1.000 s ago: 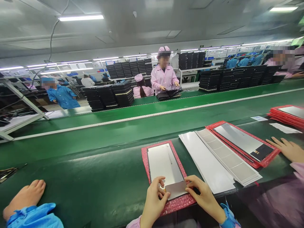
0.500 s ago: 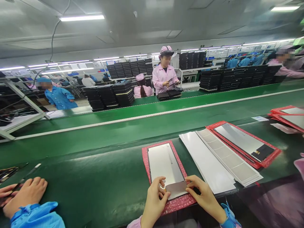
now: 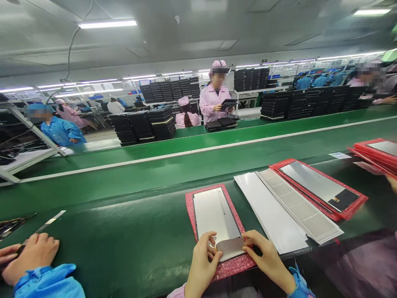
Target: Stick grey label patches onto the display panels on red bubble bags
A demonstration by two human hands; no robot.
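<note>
Your left hand and right hand grip the grey film strip with closed fingers; hold it level on the white panel.

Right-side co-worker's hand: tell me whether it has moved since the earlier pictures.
Yes. The co-worker's hand has pulled back rightward from the red mat, now at the picture's edge.
</note>
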